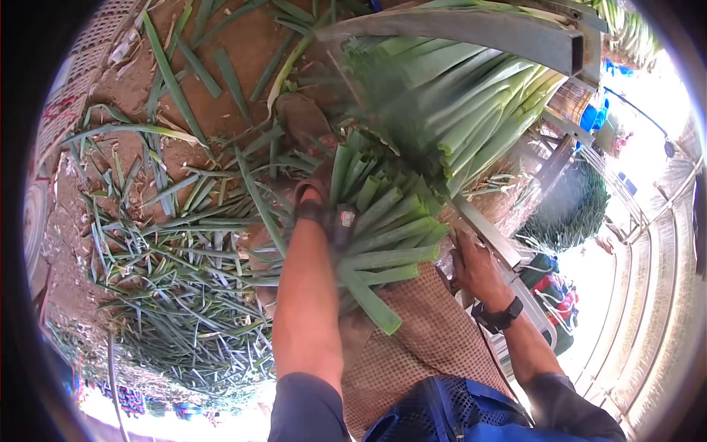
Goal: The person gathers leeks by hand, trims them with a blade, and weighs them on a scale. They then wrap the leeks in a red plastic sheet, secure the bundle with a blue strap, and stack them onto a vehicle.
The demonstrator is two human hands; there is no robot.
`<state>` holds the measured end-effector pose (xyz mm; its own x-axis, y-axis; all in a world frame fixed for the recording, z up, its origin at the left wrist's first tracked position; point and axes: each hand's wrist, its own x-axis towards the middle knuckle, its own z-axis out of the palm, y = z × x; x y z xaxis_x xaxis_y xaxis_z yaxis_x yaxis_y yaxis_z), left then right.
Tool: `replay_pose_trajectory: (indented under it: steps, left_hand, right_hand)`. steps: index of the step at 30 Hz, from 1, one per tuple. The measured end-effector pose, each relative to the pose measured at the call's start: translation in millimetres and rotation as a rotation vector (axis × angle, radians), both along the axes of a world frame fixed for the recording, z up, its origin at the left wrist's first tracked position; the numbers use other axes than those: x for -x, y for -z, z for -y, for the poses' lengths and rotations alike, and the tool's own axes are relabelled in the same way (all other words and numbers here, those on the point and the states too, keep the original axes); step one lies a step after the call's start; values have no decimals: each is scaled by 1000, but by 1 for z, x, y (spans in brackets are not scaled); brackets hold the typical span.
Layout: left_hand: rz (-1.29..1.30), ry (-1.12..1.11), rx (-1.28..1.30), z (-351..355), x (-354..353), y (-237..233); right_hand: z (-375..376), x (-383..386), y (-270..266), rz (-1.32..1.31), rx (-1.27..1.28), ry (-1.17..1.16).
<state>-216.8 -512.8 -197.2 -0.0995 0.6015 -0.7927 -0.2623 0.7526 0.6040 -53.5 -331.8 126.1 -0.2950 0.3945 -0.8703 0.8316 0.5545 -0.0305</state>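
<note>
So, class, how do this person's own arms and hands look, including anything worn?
Dark blue-grey sleeves, left sleeve and right sleeve, end near the elbows. A black watch circles the right wrist; the right hand is ungloved. The left wrist is unclear.

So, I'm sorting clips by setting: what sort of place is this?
Probably a farm shed or polytunnel: piled leek-like stalks by a metal frame, cut leaves strewn on bare soil, and a ribbed, curved wall.
</note>
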Motion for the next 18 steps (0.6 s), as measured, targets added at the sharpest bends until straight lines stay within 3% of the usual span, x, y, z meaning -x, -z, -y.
replay_pose_trajectory:
  steps: [3, 6, 8, 10, 14, 17, 18]
  left_hand:
    - [-27, 1, 19, 17, -9, -1]
    - [-53, -8, 35, 23, -11, 0]
    - [-70, -11, 38, 19, -4, 3]
    - [-66, -18, 41, 22, -6, 4]
    - [-66, -16, 39, 33, -18, 2]
    - [-75, -13, 33, 35, -24, 0]
    - [-78, -12, 32, 34, -20, -1]
  right_hand:
    - [-4, -2, 16, -4, 31, 40]
    - [-22, -42, 82, -273, 121, -25]
    - [-23, -42, 95, -291, 106, -3]
    - [-1, -42, 59, -65, 5, 106]
    - [25, -74, -48, -55, 39, 196]
    - [28, -24, -105, 251, 82, 332]
    - [27, -12, -108, 247, 107, 321]
